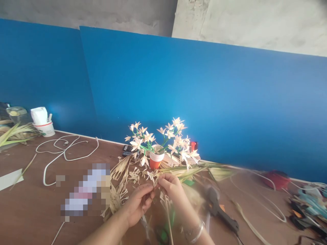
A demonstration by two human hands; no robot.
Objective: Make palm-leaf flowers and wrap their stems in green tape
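My left hand (140, 201) and my right hand (174, 191) meet at the fingertips above the table, both closed in a pinch. Between them is a small pale flower (151, 175) of dried-leaf petals, its lower part hidden by the fingers. Just behind stands a red and white paper cup (156, 162) holding green stems with many cream flowers (176, 143). Strips of dry husk (120, 194) lie beside my left hand. Below my right hand, a thin pale stalk (167, 217) runs towards me. To its right, a dark glue gun (221, 210) rests on the table.
White cables (66, 149) loop across the brown table (28, 211) on the left, near a white tub (45, 128). Long leaves (196, 169) lie behind my right hand. A red object (276, 179) and tangled tools (308, 207) sit far right. A blue panel (178, 85) borders the back.
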